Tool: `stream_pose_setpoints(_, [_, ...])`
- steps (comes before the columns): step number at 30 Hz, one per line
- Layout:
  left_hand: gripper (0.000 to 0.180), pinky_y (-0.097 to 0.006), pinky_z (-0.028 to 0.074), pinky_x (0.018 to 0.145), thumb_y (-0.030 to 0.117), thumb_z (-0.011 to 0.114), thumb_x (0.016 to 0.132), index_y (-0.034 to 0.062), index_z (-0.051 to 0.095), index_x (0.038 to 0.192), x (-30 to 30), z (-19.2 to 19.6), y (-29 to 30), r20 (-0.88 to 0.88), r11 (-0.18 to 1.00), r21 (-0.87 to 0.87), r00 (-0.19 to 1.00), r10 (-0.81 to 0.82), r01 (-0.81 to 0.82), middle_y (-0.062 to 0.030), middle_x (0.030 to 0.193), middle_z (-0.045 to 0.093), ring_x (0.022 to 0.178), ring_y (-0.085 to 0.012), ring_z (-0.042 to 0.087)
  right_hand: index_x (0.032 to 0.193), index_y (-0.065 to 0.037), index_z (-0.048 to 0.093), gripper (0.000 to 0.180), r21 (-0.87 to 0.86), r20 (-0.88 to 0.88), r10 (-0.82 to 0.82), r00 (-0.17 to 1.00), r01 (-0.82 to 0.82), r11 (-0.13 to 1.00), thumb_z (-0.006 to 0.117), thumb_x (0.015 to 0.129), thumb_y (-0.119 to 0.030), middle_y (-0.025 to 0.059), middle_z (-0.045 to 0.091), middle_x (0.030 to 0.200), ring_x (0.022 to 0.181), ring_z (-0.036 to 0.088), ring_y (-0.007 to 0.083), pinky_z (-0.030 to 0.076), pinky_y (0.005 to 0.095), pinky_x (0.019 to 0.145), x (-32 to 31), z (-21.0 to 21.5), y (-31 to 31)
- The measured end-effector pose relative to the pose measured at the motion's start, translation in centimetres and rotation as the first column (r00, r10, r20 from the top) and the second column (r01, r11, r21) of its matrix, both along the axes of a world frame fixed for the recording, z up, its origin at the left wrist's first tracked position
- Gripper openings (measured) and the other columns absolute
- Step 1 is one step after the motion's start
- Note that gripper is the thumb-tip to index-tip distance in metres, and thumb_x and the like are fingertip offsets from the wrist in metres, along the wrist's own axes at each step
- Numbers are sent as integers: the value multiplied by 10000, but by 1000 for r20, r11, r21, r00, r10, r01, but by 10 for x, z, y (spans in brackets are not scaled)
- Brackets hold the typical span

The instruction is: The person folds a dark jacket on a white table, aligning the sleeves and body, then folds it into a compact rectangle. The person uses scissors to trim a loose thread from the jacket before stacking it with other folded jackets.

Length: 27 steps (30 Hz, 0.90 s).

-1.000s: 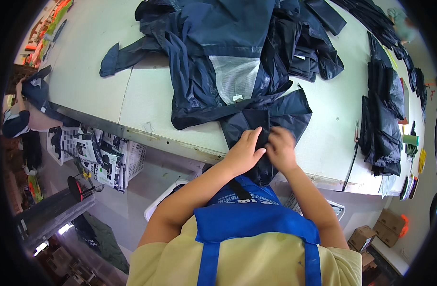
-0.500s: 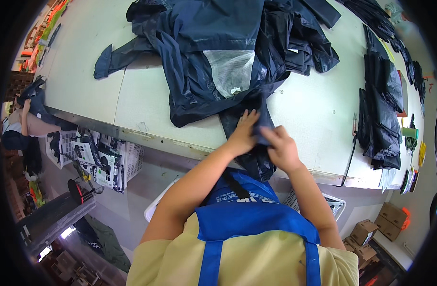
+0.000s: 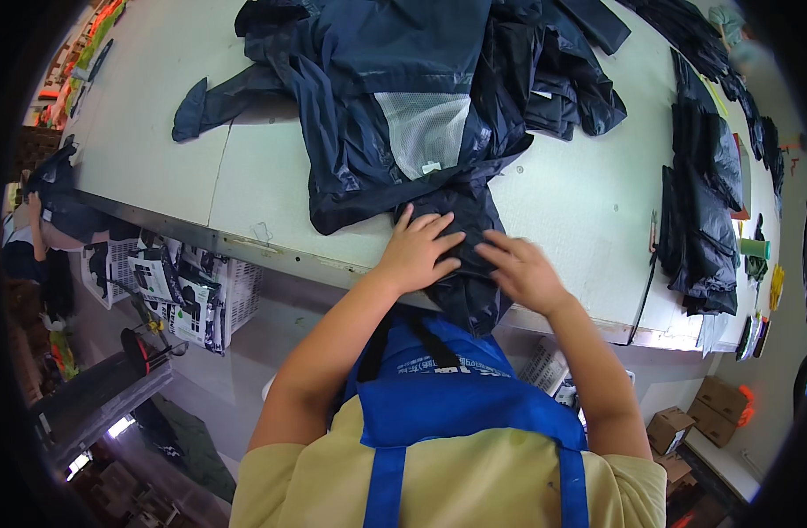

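Note:
A dark navy jacket [image 3: 403,53] of thin, shiny cloth lies across the white table in front of me, with a white mesh panel [image 3: 425,132] showing in it. From its near edge a dark cloth part [image 3: 461,207], perhaps a hood or sleeve, reaches toward me and droops over the table edge. My left hand [image 3: 418,253] rests flat on this part, fingers spread. At its right side is my right hand [image 3: 525,271], fingers stretched out and slightly blurred, holding nothing; whether the fingertips touch the cloth I cannot tell.
Folded dark garments [image 3: 698,194] are stacked on the right, near small scissors [image 3: 653,231] and a green spool [image 3: 755,247]. Below the table edge [image 3: 315,264], a white basket [image 3: 242,295] holds packaged goods. Another person [image 3: 36,224] handles dark cloth at far left. Cardboard boxes [image 3: 720,400] stand lower right.
My left hand has shifted left and its fingers have spread over the cloth. The fold of cloth between my hands has been laid down flatter. My right hand has moved slightly right.

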<state>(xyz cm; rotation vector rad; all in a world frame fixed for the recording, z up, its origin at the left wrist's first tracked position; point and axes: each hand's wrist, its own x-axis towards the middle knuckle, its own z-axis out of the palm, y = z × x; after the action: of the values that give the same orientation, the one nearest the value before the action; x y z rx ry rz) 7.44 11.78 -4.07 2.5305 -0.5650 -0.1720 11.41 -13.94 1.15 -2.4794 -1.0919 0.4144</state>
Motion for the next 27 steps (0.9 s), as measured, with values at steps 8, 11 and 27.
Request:
stream_pose_setpoints(8, [678, -599, 108, 1131, 499, 639, 814, 318, 416, 1429, -18, -9, 2, 61, 993, 109, 997, -42, 35, -66, 1560, 233, 1436, -381, 145, 1271, -192, 582, 582, 14, 261, 323, 910, -338, 941, 685, 702, -129, 67, 553, 1333, 1287, 465, 281, 359, 461, 1059, 7, -4, -5])
stream_pose_setpoints(11, [507, -534, 122, 1150, 398, 550, 914, 228, 487, 1387, -21, 2, 14, -3, 991, 90, 995, -103, 103, -50, 1524, 327, 1437, -303, 205, 1138, -128, 653, 404, 30, -189, -52, 981, 58, 998, 674, 736, -169, 130, 675, 1077, 1021, 631, 324, 477, 427, 903, 5, -29, 7])
stream_pose_setpoints(27, [170, -426, 494, 754, 159, 626, 825, 43, 626, 949, -46, -4, -19, -151, 957, -113, 957, 250, -268, -162, 905, 638, 904, -324, 622, 1080, -102, 600, 352, 220, 411, 138, 901, -245, 944, 700, 765, -223, 88, 641, 1017, 1022, 601, 253, 454, 365, 899, -14, -7, 46])
